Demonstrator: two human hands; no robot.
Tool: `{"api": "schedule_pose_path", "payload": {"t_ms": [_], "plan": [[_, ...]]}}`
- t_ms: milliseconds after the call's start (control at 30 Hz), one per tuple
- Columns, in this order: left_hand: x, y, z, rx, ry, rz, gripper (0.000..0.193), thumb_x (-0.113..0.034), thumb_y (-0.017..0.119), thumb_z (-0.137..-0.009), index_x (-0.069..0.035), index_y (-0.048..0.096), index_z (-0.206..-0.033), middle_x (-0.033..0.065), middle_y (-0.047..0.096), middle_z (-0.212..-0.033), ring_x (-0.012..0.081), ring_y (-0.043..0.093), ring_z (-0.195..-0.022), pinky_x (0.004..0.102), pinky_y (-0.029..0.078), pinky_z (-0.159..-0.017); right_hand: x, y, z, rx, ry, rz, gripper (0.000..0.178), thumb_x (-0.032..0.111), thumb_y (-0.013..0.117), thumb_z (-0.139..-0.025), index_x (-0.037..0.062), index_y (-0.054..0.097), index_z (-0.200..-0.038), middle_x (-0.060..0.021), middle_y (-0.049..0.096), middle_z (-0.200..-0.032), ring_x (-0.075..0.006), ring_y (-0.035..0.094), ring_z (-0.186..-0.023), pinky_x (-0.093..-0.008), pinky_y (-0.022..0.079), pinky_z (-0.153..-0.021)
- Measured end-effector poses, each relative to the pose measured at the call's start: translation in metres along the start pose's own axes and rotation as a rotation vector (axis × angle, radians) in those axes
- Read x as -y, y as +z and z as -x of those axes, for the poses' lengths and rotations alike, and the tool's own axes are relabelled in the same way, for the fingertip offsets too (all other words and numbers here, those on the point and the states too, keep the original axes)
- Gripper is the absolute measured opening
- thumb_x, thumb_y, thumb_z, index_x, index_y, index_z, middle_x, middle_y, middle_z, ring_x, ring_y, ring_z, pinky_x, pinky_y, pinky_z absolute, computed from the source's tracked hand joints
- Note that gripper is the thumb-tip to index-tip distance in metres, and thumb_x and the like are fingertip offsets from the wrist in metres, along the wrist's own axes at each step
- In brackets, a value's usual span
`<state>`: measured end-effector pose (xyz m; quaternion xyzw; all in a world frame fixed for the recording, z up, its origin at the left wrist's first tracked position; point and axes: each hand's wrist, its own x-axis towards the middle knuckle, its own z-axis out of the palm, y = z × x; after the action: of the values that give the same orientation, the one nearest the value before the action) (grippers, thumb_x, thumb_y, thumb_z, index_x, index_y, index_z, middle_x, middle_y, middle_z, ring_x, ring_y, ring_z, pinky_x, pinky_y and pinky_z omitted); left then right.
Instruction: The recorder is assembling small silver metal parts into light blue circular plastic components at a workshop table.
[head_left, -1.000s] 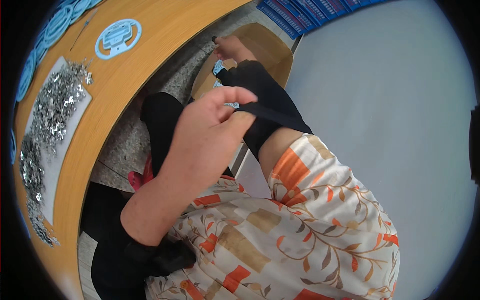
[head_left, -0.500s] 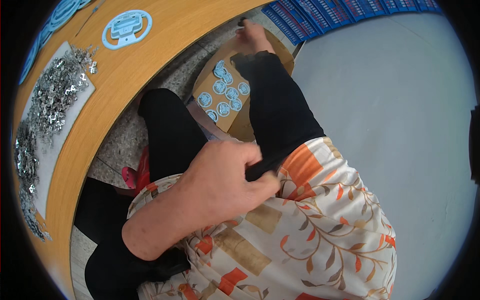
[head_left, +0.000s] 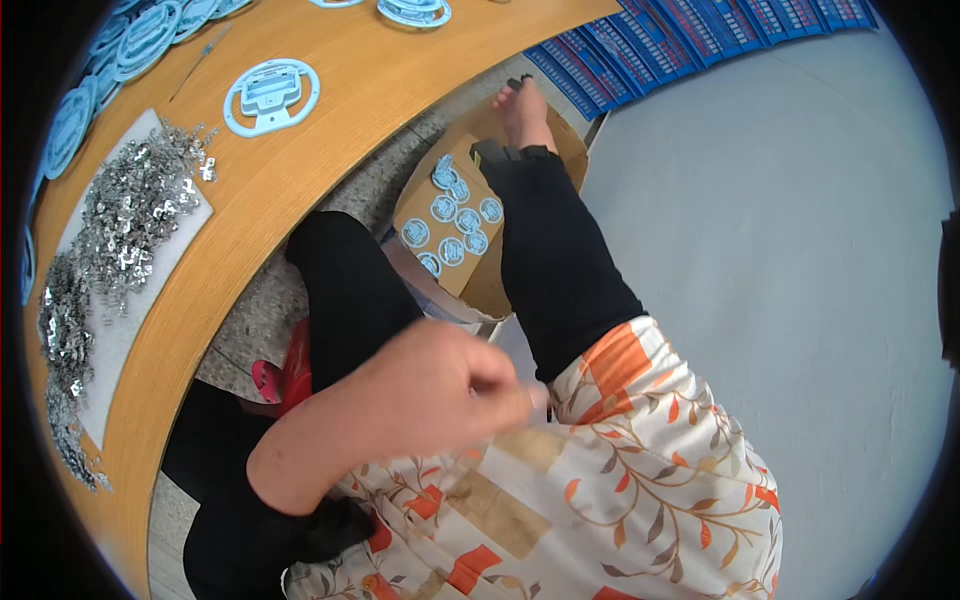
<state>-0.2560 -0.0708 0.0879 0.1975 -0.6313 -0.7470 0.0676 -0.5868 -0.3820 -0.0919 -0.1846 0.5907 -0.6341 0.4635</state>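
My left hand [head_left: 440,385] hangs over my lap, blurred by motion. Its fingers are curled and thumb and forefinger meet; whatever may be between them is too smeared to make out. Farther off, past a long black sleeve, my right hand [head_left: 525,115] is over the far rim of a cardboard box [head_left: 475,275]. Its fingers look curled, with a small dark thing [head_left: 519,83] at the tips that I cannot identify. Several light-blue wheel-shaped plastic parts [head_left: 467,221] lie inside the box. One larger-looking light-blue wheel-shaped part [head_left: 272,97] rests on the table.
On the wooden table [head_left: 370,85], a white board [head_left: 165,265] carries a heap of small shiny metal clips [head_left: 130,220]. Blue rings [head_left: 145,40] pile at the far left, near a thin rod [head_left: 195,65]. Blue printed panels [head_left: 650,50] stand at the far edge. Red footwear-like item [head_left: 290,375] lies below.
The whole view has shifted, so the table and box sit lower and more blue parts show. My right hand has moved rightward relative to the box. My left hand's fingers have drawn closer together.
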Motion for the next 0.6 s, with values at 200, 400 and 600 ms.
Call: {"api": "schedule_pose_path", "payload": {"t_ms": [200, 400, 600], "plan": [[0.070, -0.012, -0.035, -0.324, -0.186, 0.358, 0.046, -0.043, 0.058, -0.097, 0.002, 0.064, -0.103, 0.0097, 0.069, -0.088, 0.0155, 0.066, -0.080, 0.0288, 0.055, -0.072, -0.052, 0.025, 0.047, -0.116, 0.144, -0.211, 0.036, 0.038, 0.038, -0.100, 0.0045, 0.052, -0.103, -0.0097, 0.055, -0.078, -0.0210, 0.052, -0.063, -0.0378, 0.046, -0.057], [0.076, -0.008, -0.040, -0.342, -0.297, 0.476, 0.048, -0.046, 0.056, -0.097, 0.002, 0.062, -0.094, 0.0117, 0.068, -0.087, 0.0179, 0.068, -0.083, 0.0317, 0.056, -0.072, -0.103, 0.029, 0.058, -0.162, 0.329, -0.254, 0.048, 0.046, 0.039, -0.098, 0.0053, 0.054, -0.077, -0.0046, 0.048, -0.057, -0.0180, 0.048, -0.048, -0.0336, 0.046, -0.045], [0.083, -0.020, -0.043, -0.650, -0.244, -0.083, 0.055, -0.047, 0.058, -0.090, 0.004, 0.069, -0.074, 0.0130, 0.066, -0.063, 0.0211, 0.069, -0.065, 0.0304, 0.055, -0.060, -0.127, 0.060, 0.095, -0.080, 0.294, -0.047, 0.046, 0.044, 0.042, -0.098, 0.0055, 0.054, -0.077, -0.0042, 0.050, -0.058, -0.0170, 0.048, -0.047, -0.0348, 0.044, -0.043]]}}
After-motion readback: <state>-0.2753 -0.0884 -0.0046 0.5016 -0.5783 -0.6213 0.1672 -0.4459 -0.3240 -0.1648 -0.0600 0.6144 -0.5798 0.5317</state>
